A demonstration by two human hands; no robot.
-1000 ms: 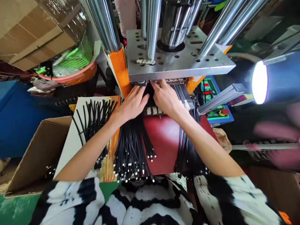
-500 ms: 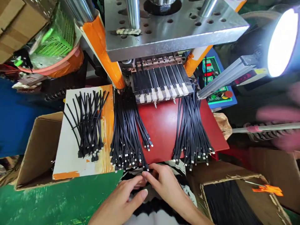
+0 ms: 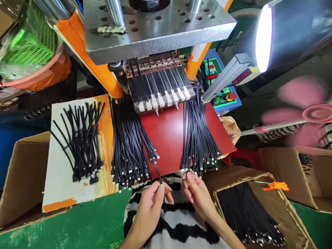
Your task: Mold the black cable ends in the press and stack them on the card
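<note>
My left hand (image 3: 151,200) is closed on a black flat cable (image 3: 157,170), pinching it between thumb and fingers at the red table's front edge. The cable runs up towards the left bundle of black cables (image 3: 129,145), whose small metal plugs point at me. My right hand (image 3: 195,192) is at the lower tips of the right bundle of cables (image 3: 198,135), thumb and forefinger pinched on the end of a black cable; the fingers partly hide that end. Behind both bundles, a fixture (image 3: 160,88) with white strips sits under the metal press plate (image 3: 160,38).
Shorter black cables (image 3: 83,141) lie on a white board (image 3: 55,176) at left. A cardboard box (image 3: 259,176) with many cables stands at lower right. A lit lamp (image 3: 264,38), a control panel (image 3: 224,93) and a pink fan (image 3: 316,112) are on the right.
My hands were close together below the left bundle and have moved apart. My right hand has gone right to the other bundle; my left now grips a cable. The view has shifted right.
</note>
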